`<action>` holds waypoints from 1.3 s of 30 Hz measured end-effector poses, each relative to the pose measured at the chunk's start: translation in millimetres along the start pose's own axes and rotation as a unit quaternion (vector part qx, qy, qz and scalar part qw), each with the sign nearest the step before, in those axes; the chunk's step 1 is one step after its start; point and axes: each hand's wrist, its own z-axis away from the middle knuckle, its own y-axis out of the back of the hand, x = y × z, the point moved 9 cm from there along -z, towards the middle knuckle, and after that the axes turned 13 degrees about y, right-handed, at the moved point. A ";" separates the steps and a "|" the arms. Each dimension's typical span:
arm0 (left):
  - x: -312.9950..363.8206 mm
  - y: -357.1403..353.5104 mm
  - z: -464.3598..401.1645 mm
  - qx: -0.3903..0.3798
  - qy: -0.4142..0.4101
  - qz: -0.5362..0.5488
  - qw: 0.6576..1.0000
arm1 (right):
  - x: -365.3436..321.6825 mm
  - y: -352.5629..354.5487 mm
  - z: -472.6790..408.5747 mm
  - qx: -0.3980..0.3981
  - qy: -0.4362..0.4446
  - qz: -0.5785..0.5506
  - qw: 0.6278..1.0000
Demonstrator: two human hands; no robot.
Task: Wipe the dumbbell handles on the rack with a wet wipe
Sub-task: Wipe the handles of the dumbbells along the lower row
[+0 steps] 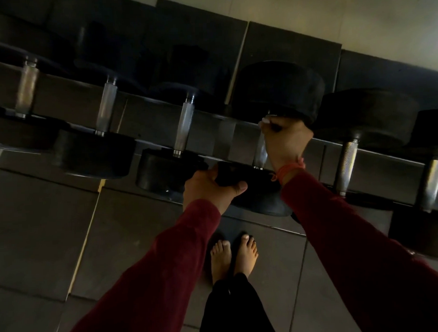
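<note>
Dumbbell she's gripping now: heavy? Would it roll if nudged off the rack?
Probably heavy for its size: the dumbbell has thick black end weights on a short metal handle. It would likely roll, since the ends look round. The knurled handle should resist slipping; the right hand wraps it while the left hand steadies the near end.

floor (36,234): dark mats, pale seams | wall (356,17): pale | light: dim

Dumbbells (274,139) side by side on rack (226,130)
</note>
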 end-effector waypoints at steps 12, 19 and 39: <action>-2.4 0.1 -2.3 0.003 0.004 -0.010 1.000 | 29.2 5.3 9.6 0.001 -0.109 -0.067 0.992; -1.8 2.7 -2.1 0.013 -0.003 -0.006 1.000 | 74.8 -15.4 20.8 -0.006 -0.397 -0.235 0.887; 0.7 3.7 -2.2 0.019 -0.015 -0.031 0.999 | 48.9 9.3 4.9 -0.048 -0.242 -0.007 0.969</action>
